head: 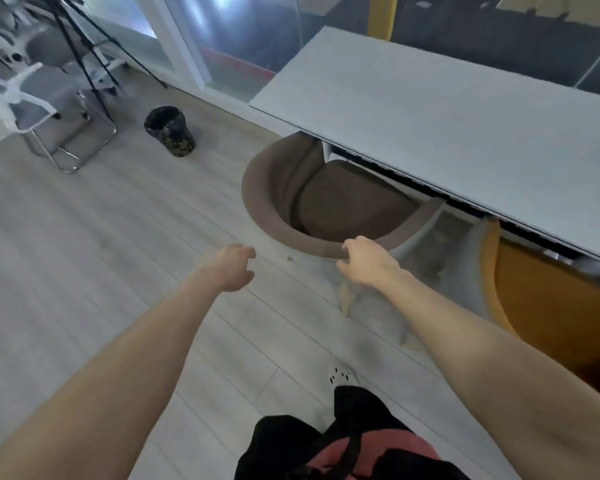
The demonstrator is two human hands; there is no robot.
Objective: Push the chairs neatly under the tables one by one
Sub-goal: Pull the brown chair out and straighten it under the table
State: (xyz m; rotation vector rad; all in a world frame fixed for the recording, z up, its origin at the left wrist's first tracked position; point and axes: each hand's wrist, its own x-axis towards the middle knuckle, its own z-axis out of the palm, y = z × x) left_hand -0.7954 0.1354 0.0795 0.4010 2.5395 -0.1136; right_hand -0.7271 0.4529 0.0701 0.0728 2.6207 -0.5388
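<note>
Brown upholstered tub chair (329, 199) sits with its seat partly under the white table (465, 140), curved back facing us. Our right hand (368, 263) has fingers loosely curled at the back rim, gripping nothing we can confirm. Our left hand (231, 266) hangs half-curled and empty over the floor. Orange chair (551, 306) sits just beside, also partly tucked.

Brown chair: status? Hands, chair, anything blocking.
Left hand open, off the chair. Right hand open at the brown chair back rim, contact unclear. Seat partly under white table. Nothing visibly blocking; orange chair alongside.
</note>
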